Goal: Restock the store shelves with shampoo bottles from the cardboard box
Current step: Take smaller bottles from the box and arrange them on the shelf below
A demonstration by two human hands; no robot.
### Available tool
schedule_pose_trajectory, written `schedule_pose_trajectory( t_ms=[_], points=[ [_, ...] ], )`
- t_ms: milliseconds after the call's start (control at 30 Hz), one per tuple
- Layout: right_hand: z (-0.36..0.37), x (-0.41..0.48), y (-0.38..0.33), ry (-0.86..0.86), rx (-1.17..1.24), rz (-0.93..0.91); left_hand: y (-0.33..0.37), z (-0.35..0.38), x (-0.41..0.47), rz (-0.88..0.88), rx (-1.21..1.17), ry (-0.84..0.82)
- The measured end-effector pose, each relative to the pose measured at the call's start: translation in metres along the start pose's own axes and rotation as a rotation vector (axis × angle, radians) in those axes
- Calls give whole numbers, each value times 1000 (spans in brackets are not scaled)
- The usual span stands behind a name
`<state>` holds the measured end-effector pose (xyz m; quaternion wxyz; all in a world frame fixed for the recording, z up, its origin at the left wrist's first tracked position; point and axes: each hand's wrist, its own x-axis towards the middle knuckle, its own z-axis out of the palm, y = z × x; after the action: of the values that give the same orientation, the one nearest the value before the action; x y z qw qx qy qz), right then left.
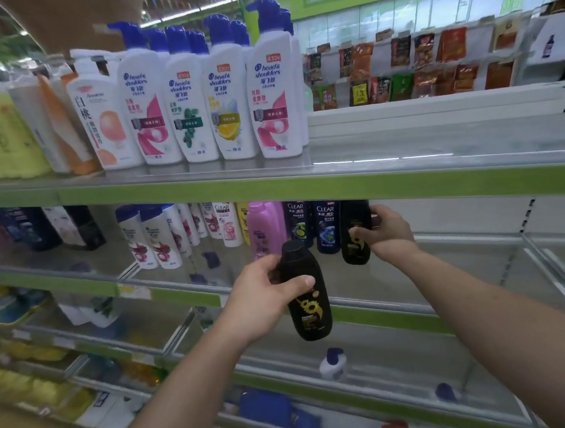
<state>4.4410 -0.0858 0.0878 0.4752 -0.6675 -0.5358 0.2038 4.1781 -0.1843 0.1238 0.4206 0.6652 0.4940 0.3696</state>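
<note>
My left hand (pixel 263 294) grips a black shampoo bottle with a sunflower label (pixel 308 298), held upright in front of the second shelf's edge. My right hand (pixel 388 233) is shut on a second black sunflower bottle (pixel 355 232), which stands on the second shelf (pixel 442 253) just right of two dark Clear bottles (pixel 326 227). The cardboard box is not in view.
The top shelf (pixel 402 147) holds a row of white pump bottles (pixel 227 94) on its left half. Pink (pixel 264 230) and white bottles stand left of the Clear bottles. To the right of my right hand the second shelf is bare. Lower shelves hold scattered bottles (pixel 333 363).
</note>
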Motion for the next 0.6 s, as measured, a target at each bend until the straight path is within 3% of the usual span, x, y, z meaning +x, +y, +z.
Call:
schedule_pose_trajectory(
  t_ms=[600],
  points=[
    [-5, -3, 0, -49, 5, 82, 19, 9, -1, 23, 13, -14]
  ],
)
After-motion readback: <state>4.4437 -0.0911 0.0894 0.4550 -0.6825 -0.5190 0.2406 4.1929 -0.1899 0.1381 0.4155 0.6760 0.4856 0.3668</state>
